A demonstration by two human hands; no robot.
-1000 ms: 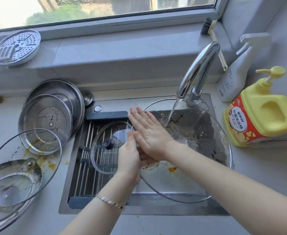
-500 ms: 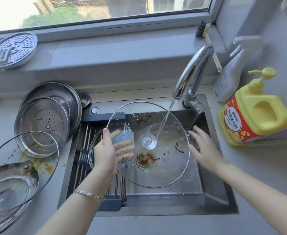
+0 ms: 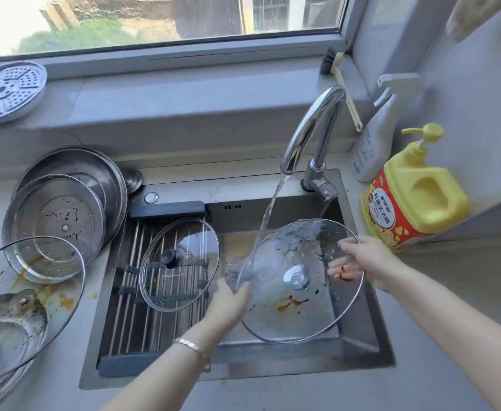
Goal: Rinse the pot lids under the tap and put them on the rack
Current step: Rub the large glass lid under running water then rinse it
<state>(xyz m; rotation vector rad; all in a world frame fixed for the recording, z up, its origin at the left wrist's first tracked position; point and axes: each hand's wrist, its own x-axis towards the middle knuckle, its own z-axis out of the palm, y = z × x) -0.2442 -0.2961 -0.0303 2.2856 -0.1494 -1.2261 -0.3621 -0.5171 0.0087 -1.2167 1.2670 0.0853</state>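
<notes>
Left hand, right hand on glass lid (sauce-stained) under tap stream.

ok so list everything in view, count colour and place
sink: 1, steel, in the counter
tap: 1, chrome, behind the sink, running
rack: 1, steel rods, across the sink's left part
large glass lid: 1, clear, sauce-stained, over the sink under the tap
small glass lid: 1, clear, black knob, on the rack
steel lids: 2, grey, counter left of the sink
dirty glass lids: at least 2, clear, front left counter
steamer plate: 1, silver, windowsill left
brush: 1, black bristles, windowsill right
spray bottle: 1, white, right of the tap
detergent bottle: 1, yellow, red label, right counter
bracelet: 1, silver, left wrist
left hand: 1, grips the large glass lid's left rim
right hand: 1, grips its right rim
</notes>
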